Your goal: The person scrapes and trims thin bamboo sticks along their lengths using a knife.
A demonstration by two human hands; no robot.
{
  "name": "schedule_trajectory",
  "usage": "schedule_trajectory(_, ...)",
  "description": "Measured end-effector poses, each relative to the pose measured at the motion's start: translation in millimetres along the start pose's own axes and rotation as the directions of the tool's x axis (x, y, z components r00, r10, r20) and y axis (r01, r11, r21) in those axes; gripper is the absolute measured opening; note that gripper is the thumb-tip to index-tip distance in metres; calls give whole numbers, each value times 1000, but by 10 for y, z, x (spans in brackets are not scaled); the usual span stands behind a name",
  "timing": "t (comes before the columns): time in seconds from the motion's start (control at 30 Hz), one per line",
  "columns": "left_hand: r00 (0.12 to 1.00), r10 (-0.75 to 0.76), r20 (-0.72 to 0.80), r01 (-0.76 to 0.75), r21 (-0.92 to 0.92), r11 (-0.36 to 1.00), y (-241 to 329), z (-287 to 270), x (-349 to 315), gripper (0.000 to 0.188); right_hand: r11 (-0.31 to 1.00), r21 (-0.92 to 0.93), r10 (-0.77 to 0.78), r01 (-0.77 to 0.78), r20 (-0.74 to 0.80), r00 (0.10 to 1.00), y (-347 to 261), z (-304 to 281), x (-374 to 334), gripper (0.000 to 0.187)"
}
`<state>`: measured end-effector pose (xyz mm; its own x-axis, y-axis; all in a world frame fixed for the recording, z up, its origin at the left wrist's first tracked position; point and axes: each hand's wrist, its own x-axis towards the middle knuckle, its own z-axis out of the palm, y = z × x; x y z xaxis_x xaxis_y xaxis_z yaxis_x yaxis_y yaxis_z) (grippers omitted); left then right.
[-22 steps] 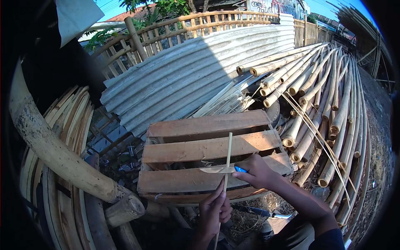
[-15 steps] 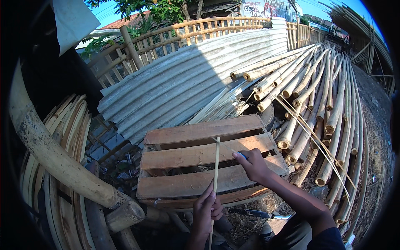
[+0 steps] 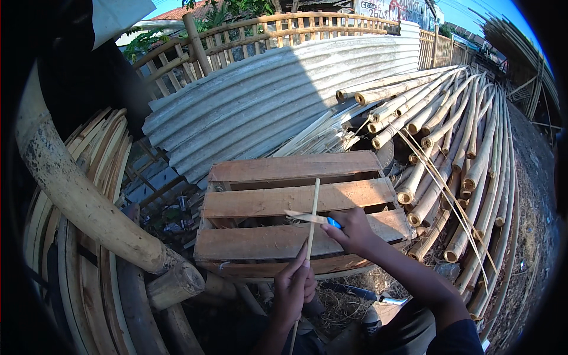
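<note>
The left of two head-worn fisheye cameras looks forward and down from above, close over the left hand (image 3: 293, 287) and right hand (image 3: 354, 231), across the slatted wooden crate (image 3: 266, 203) toward the far bamboo fence (image 3: 280, 34).

Knife handle (image 3: 334, 222) bright blue; stick (image 3: 315, 201) pale yellow; crate slats (image 3: 260, 204) reddish-brown; metal sheet (image 3: 248, 115) grey, ridged.
</note>
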<state>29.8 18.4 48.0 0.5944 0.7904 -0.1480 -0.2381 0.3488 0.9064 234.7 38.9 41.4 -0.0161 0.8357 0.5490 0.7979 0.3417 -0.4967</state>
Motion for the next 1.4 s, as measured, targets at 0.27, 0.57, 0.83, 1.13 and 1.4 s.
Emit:
schedule_trajectory(0.27,997,-52,-59,49,-51,997,-6,43,35,41,982,-7,186,-186,-24,982,150,44,86,48)
schedule_trajectory(0.57,993,-54,103,55,-15,998,60,116,-13,46,912,-400,-66,-92,-364,929,949,-351,236,49)
schedule_trajectory(0.83,998,-55,27,57,-78,995,26,-13,36,44,923,281,213,-264,197,957,66,-237,-17,51)
schedule_trajectory(1.13,996,86,-2,-84,183,980,-51,104,-27,42,990,-102,-97,96,-4,995,-20,-71,34,44)
schedule_trajectory(1.4,998,51,23,-54,137,989,-58,86,-54,43,997,-30,62,-64,-69,996,102,-204,126,49)
